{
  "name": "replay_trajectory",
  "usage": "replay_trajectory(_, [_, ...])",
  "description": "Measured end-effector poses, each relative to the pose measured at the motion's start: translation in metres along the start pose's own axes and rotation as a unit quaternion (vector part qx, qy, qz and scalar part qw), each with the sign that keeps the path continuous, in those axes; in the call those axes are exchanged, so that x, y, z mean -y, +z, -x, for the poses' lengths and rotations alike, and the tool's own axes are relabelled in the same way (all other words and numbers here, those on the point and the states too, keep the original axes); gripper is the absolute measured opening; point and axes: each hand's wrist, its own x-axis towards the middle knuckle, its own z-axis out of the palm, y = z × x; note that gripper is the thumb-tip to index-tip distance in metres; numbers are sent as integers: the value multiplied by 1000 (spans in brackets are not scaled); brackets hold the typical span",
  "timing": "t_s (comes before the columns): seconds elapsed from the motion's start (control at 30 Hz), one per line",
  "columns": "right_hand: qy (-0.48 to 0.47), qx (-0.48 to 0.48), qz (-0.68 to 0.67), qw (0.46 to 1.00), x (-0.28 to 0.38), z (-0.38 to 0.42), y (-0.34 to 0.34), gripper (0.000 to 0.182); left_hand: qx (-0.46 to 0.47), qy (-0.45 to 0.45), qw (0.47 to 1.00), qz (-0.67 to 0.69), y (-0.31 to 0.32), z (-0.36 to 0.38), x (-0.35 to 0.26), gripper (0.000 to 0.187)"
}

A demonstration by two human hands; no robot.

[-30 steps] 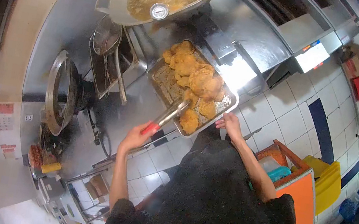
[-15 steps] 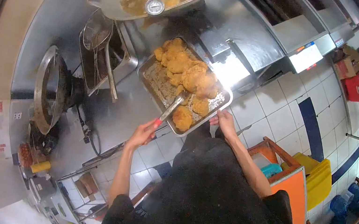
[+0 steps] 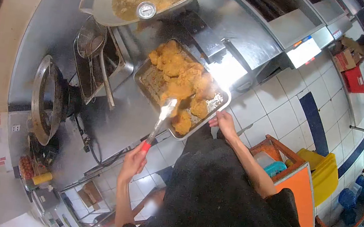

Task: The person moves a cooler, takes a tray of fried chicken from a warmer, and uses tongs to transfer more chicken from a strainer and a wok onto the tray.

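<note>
My left hand (image 3: 133, 163) is closed around the red grip of metal tongs (image 3: 156, 131). Their tips reach over the near left side of a metal tray (image 3: 145, 87), against a piece of fried chicken (image 3: 176, 91). More golden fried chicken (image 3: 171, 63) is heaped along the tray's far side, and another piece (image 3: 181, 122) lies at its near corner. Beside that near right edge is my right hand (image 3: 224, 124), its thumb and fingers pinched at the rim, some fingers curled below.
A large wok (image 3: 101, 4) of bubbling oil, with a dial thermometer (image 3: 146, 10), stands beyond the tray. Left of it, a wire strainer (image 3: 91, 43) rests on a metal pan (image 3: 124, 68). Another wok (image 3: 39, 104) sits further left. An orange-sided cart (image 3: 298, 195) stands at right.
My left hand has drawn the tongs back toward my body, their tips now against a chicken piece nearer the tray's left edge. My right hand stays at the tray's rim. The view has shifted slightly.
</note>
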Motion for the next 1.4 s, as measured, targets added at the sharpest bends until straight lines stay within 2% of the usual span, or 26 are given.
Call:
replay_trajectory(0.03, [0, 2, 4, 1000, 0, 0, 0, 35, 0, 1, 1000, 1, 6, -4, -5, 46])
replay_trajectory(0.1, [2, 2, -4, 1000, 4, 4, 0, 35, 31, 77, 994, -68, 21, -15, -13, 46])
replay_trajectory(0.13, [4, 0, -14, 1000, 7, 6, 1, 36, 30, 77, 994, -67, 30, -27, -10, 46])
replay_trajectory(0.17, [4, -1, -13, 1000, 9, 9, 1, 36, 2, 221, 960, -172, 39, -44, 0, 46])
replay_trajectory(0.2, [6, 1, -14, 1000, 12, 12, 0, 36, -26, 358, 893, -272, 50, -56, 3, 46])
replay_trajectory(0.23, [8, 4, -15, 1000, 14, 14, 0, 36, -26, 358, 893, -272, 62, -61, -4, 46])
replay_trajectory(0.3, [6, 8, -10, 1000, 15, 17, 0, 37, -72, 235, 905, -348, 85, -60, -16, 49])
replay_trajectory(0.37, [-3, 8, -9, 1000, 17, 16, 1, 38, -81, 230, 910, -336, 86, -56, -16, 52])
replay_trajectory(0.47, [-14, 5, -18, 1000, 17, 19, 2, 38, -62, 154, 932, -323, 65, -17, -31, 56])
replay_trajectory(0.63, [-19, 3, -20, 1000, 9, 12, 3, 33, -110, 123, 894, -417, 48, -4, -52, 60])
replay_trajectory(0.7, [-14, 4, -20, 1000, 8, 10, 3, 32, -60, 114, 870, -476, 56, -19, -57, 62])
replay_trajectory(0.77, [-8, -2, -20, 1000, 5, 9, 2, 32, -64, 147, 854, -495, 50, -27, -44, 62])
replay_trajectory(0.87, [-34, -7, -41, 999, 6, 7, -1, 32, -51, 161, 861, -479, 38, -24, -40, 63])
replay_trajectory(0.93, [-15, -5, -18, 1000, 7, 5, -2, 32, -50, 92, 881, -461, 32, -25, -40, 64])
replay_trajectory(0.97, [-13, -4, -17, 1000, 8, 6, -1, 32, -51, 90, 882, -460, 28, -32, -35, 64])
replay_trajectory(1.03, [-5, -12, 12, 1000, 11, 9, 0, 34, -12, 150, 912, -382, 19, -62, -22, 65])
replay_trajectory(1.1, [-16, -9, 7, 1000, 0, 2, -3, 34, 4, 146, 922, -359, 14, -81, -25, 63])
replay_trajectory(1.17, [-31, -13, -3, 999, 3, 3, 1, 34, 73, 163, 925, -335, 8, -93, -35, 58])
replay_trajectory(1.23, [-21, -12, -17, 1000, 9, 7, 0, 35, 108, 137, 924, -339, -5, -93, -35, 57])
replay_trajectory(1.3, [-12, -21, -21, 999, 11, 8, 0, 34, 126, 79, 955, -256, -21, -92, -23, 58])
replay_trajectory(1.33, [-13, -18, -19, 1000, 10, 8, 0, 34, 137, -13, 962, -236, -17, -72, -51, 55])
replay_trajectory(1.37, [-13, -16, -19, 1000, 9, 9, 0, 34, 142, -12, 959, -245, -22, -70, -48, 55])
replay_trajectory(1.4, [-13, -24, -28, 999, 7, 9, 1, 34, 131, -37, 973, -185, -33, -65, -40, 54])
